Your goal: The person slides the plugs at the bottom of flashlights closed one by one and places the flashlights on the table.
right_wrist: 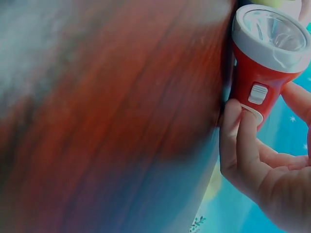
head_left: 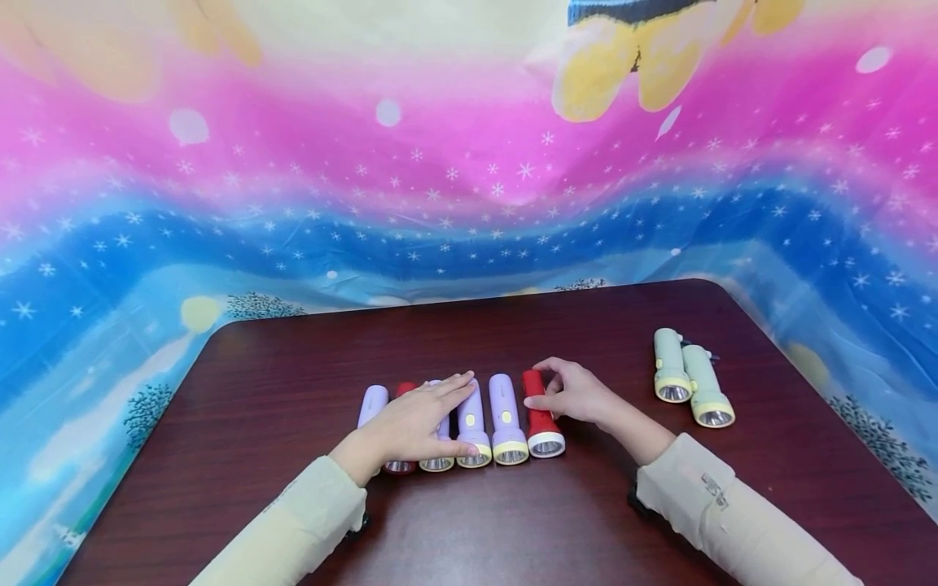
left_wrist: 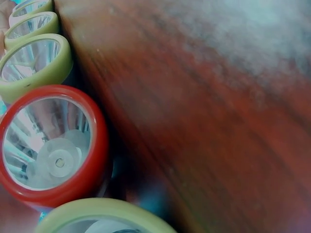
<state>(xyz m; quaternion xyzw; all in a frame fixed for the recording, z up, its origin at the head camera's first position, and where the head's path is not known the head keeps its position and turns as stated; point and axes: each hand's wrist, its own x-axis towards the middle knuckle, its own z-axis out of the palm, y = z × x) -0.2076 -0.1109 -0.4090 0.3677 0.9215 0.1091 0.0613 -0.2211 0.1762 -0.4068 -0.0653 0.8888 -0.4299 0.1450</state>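
Observation:
Several flashlights lie side by side in a row on the table. My left hand (head_left: 410,422) lies across the row's left part with its fingers straight. Its fingertips rest on the tail of a purple flashlight (head_left: 471,417), and the thumb touches that one's yellow rim. At the right end, my right hand (head_left: 580,394) grips a red flashlight with a white rim (head_left: 544,423) between thumb and fingers. Between the hands lies another purple flashlight (head_left: 504,399). Partly hidden under my left hand is a red flashlight with a red rim (left_wrist: 101,141); a purple flashlight (head_left: 373,399) lies leftmost.
Two pale green flashlights (head_left: 668,358) lie touching at the right of the dark wooden table (head_left: 308,350). A printed cloth (head_left: 454,187) in pink and blue hangs behind and beside the table.

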